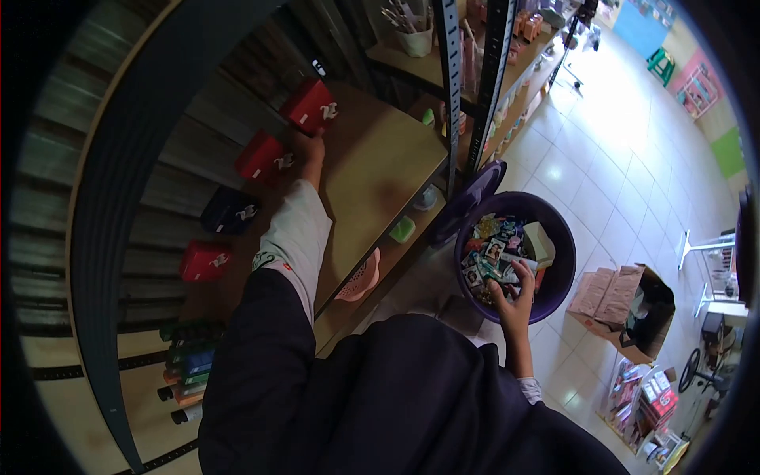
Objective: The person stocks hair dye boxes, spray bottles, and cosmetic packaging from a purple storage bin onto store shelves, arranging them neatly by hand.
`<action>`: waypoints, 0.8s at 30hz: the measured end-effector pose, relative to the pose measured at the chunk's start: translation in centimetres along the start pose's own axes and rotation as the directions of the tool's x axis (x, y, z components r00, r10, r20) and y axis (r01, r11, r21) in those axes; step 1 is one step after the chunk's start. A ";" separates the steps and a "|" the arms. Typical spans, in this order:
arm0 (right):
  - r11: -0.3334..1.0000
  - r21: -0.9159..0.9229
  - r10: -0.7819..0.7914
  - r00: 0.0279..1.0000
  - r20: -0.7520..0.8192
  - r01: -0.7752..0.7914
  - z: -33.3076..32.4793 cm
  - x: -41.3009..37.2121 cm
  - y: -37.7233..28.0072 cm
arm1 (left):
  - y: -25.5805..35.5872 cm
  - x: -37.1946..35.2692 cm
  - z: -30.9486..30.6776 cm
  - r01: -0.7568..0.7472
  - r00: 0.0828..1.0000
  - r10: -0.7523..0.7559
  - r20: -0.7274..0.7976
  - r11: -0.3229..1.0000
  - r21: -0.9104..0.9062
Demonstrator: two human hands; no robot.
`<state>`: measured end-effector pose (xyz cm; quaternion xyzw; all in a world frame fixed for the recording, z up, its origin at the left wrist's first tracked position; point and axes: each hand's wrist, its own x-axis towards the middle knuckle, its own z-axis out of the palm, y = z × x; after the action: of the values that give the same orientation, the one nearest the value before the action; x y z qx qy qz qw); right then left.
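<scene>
On the wooden shelf (380,162), my left hand (309,150) grips the near side of a red box (310,105) with a white bow-like ornament. Its fingertips are partly hidden by the box. A second red box (264,157), a dark blue box (229,210) and a third red box (205,260) stand in a row along the back, each with a similar ornament. My right hand (516,298), fingers apart and holding nothing, hovers over a purple bin (564,273). Small cards, packets and a cream-coloured box (539,244) fill the bin.
A purple lid (473,198) leans between bin and shelf. Metal shelf posts (492,79) rise ahead. An open cardboard box (608,297) and stacked packages (653,400) sit on the tiled floor at right. A pink basket (360,279) is on the lower shelf.
</scene>
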<state>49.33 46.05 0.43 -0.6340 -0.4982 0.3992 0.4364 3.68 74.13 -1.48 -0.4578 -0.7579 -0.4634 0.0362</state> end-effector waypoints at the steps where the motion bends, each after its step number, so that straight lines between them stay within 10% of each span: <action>1: 1.000 0.005 0.019 1.000 -0.010 -0.019 0.0 -0.1 0.1 | -0.5 0.3 0.2 -0.006 1.000 0.006 0.006 0.999 0.036; 10: 0.999 -0.010 0.037 0.998 -0.051 -0.038 0.3 0.9 1.8 | -4.6 2.0 2.2 -0.136 0.986 0.157 -0.059 0.952 0.275; 16: 0.995 -0.098 -0.015 0.993 -0.114 0.003 -0.5 1.4 3.7 | -3.7 1.7 2.1 0.116 0.984 -0.140 0.114 0.975 0.191; 21: 0.996 -0.084 0.014 0.978 -0.206 -0.032 -1.3 1.1 7.9 | 1.1 -1.8 0.8 0.186 0.981 -0.182 0.068 0.980 -0.069; 24: 0.943 -0.007 0.330 0.937 -0.110 -0.333 -3.2 1.4 12.1 | 5.8 -6.4 -1.3 0.220 0.972 -0.125 0.197 0.772 -0.596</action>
<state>56.05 45.45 -10.18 -0.7350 -0.3652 0.4259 0.3808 11.13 69.82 0.10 -0.4058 -0.6055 -0.6507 -0.2128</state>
